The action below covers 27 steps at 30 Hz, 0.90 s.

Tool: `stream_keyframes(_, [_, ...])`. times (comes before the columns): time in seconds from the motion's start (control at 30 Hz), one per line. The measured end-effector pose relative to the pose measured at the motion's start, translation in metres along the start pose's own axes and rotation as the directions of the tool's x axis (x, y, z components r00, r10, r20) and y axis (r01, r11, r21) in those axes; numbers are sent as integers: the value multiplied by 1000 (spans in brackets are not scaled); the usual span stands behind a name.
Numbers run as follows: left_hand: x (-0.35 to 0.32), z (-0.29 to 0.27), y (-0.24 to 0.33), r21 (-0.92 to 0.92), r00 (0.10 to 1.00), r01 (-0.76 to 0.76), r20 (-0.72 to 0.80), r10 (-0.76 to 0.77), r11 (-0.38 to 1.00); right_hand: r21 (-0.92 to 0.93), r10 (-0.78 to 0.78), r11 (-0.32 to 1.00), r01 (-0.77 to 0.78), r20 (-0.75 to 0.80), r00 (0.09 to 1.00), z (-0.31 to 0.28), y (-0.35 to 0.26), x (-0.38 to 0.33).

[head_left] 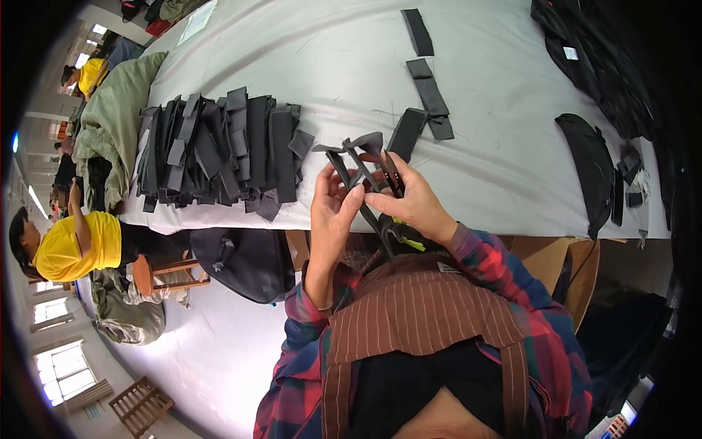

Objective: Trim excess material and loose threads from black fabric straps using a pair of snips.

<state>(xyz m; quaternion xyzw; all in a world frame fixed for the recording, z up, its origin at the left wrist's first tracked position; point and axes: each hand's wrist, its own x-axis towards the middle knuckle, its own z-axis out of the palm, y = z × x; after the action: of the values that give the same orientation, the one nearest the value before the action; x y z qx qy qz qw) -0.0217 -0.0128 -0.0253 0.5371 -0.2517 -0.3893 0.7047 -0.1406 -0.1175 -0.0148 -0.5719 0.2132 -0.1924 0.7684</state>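
Observation:
Both hands are raised at the near edge of the table, close together over a bundle of dark fabric strips [345,170]. My left hand [335,212] pinches one strip between thumb and fingers. My right hand [414,199] is closed on the upper part of the same bundle, its thumb close to the left thumb. A narrow dark piece with small light spots [393,175] lies in the right fingers; its kind I cannot make out. Dark straps hang below the hands, with a yellow-green piece [409,242] among them, in front of the brown striped apron [417,307].
A large pile of dark fabric strips [219,150] lies left on the white-covered table [344,66]. Several loose strips [431,95] lie ahead. Black bags or cloth [599,66] and a curved black panel [585,172] are at right. People in yellow shirts [79,247] stand left.

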Motion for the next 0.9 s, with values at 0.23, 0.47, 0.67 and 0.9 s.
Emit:
stream_keyframes(0.23, [3,-6,-5,0,993,101,-58,-101,995,62,-2,998,5,-45,999,0,21,1])
stream_keyframes(0.47, [6,-1,-8,-103,992,95,-68,-102,990,35,59,998,-57,-63,996,-4,43,2])
stream_keyframes(0.67, [8,-11,-7,-34,967,244,-66,-246,969,-513,-135,858,37,-156,978,-22,15,2])
stream_keyframes(0.9, [15,-9,-33,-19,939,341,53,-340,940,-797,-430,551,245,-20,903,-25,7,21])
